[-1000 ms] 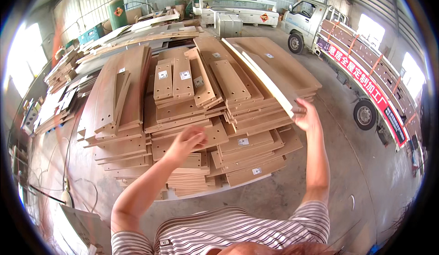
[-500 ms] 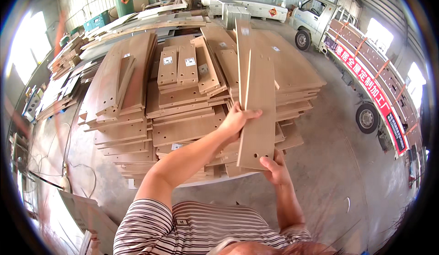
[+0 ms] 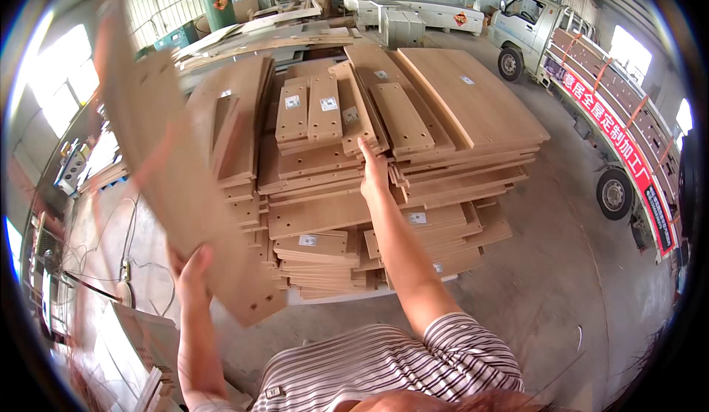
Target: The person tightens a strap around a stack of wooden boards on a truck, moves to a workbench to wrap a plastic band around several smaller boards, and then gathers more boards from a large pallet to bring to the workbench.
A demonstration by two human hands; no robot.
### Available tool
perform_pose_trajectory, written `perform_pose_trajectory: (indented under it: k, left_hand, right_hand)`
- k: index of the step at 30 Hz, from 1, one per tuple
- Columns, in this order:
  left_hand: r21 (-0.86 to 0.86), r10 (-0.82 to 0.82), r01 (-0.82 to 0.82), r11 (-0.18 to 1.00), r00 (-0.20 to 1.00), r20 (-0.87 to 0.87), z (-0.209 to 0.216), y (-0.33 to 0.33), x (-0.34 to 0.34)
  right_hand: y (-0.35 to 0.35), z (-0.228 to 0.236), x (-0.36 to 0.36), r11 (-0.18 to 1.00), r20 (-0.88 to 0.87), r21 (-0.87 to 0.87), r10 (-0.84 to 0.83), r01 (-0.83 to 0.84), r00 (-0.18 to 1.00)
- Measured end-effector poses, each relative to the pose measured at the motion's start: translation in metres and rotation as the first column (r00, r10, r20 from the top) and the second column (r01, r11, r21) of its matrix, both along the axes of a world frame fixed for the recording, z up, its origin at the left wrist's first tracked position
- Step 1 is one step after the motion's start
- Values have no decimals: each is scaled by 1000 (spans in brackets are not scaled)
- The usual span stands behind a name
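Observation:
At the left, my left hand (image 3: pixel 190 268) grips long brown wooden boards (image 3: pixel 177 168), seemingly two lying together. They are tilted and smeared by motion, their lower end near my body, with two dark holes. My right hand (image 3: pixel 374 172) reaches to the stack and is closed at the near end of a narrow brown board (image 3: pixel 353 113), thumb on top; the other fingers are mostly hidden. This board bears a white label. Two shorter labelled boards (image 3: pixel 323 109) lie beside it on the left, and another narrow board (image 3: pixel 402 116) lies to the right.
Wide brown panels (image 3: pixel 465 94) top the stack's right side, above uneven protruding edges. A truck (image 3: pixel 524 20) loaded with boards stands at the right. White machinery (image 3: pixel 413 2) is at the back. Cables (image 3: pixel 133 235) cross the concrete floor at the left.
The held boards have swung from the middle to the left in my left hand. My right hand has let go of their lower end and moved to the narrow board on the stack.

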State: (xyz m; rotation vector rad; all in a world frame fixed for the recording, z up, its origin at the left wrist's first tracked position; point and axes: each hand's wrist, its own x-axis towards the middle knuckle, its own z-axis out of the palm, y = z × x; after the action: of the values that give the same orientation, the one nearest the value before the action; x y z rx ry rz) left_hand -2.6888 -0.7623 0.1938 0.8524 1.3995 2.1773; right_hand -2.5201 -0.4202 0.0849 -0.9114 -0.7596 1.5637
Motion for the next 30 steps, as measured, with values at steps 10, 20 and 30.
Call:
perform_pose_trajectory:
  k: [10,20,30]
  left_hand:
    - [-137,615,-619,774,785,-71,-97,-253,-96]
    - [-227,796,-763,605,579,176,-186,-500,-113]
    - [-203,772,-770,605,506,385,-195,-521,-198]
  right_hand:
    - [-6,48,-8,824,-383,37,-510,565,770]
    - [-116,46,-19,851,-366,359,-249,382,897]
    - [-153,75,77,251,-165,924,-416,288,894]
